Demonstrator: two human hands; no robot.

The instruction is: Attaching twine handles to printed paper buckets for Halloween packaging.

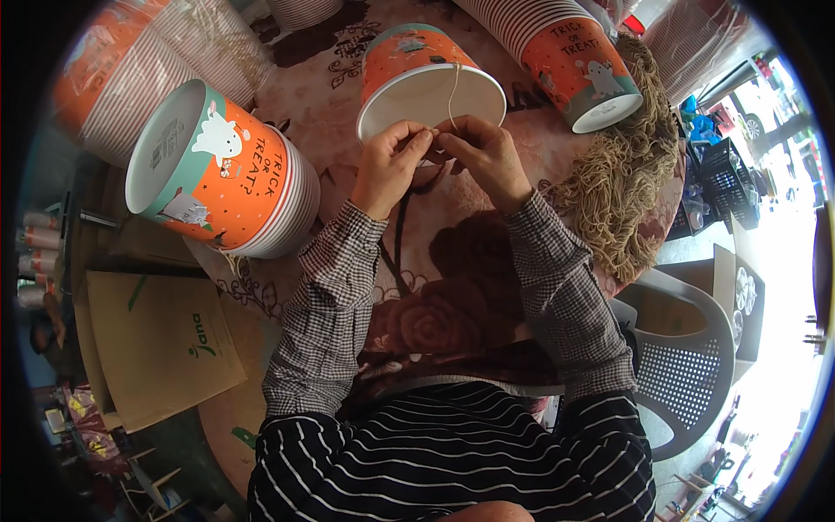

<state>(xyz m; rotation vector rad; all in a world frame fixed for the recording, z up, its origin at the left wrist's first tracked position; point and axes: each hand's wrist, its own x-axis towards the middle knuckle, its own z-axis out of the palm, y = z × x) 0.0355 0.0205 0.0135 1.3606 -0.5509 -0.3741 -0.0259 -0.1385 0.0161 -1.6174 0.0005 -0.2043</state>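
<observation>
An orange paper bucket (400, 96) with a green base band and white inside lies tipped on the table, its open mouth facing me. A thin beige cord (456, 85) hangs from its upper rim down across the mouth to my hands. My left hand (390, 165) and my right hand (489, 158) meet fingertip to fingertip at the lower rim. Both are closed in a pinch on the cord; its end is mostly hidden by the fingers. My fingers partly cover the bucket's lower rim.
Stacked orange buckets stand upside down at left (230, 170), with plastic-wrapped stacks (143, 74) behind. Another stack (570, 65) lies at far right beside a heap of beige cords (622, 196). The flowered tablecloth (426, 317) covers the table. A cardboard box (165, 348) and grey chair (683, 374) flank me.
</observation>
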